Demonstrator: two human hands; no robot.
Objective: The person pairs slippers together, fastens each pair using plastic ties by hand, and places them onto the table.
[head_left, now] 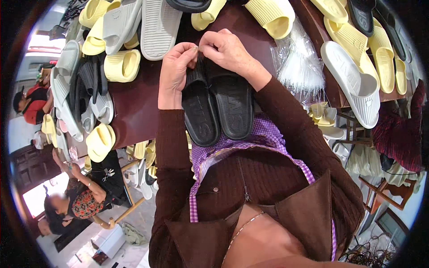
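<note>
The left hand (177, 66) and right hand (227, 51) are pinched closed, on what I cannot tell; black slippers (232, 109) lie paired, maybe for reaching both together.

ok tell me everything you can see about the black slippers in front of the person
The black slippers are a matching pair, side by side, footbeds up, looking like rubber or foam. The footbeds have fine ribs and lettering; wide straps cross the far end. Their rounded heels point toward the person, over the purple checked apron. At the strap end, the left hand and right hand meet, fingers pinched; what they pinch is too small to tell.
</note>
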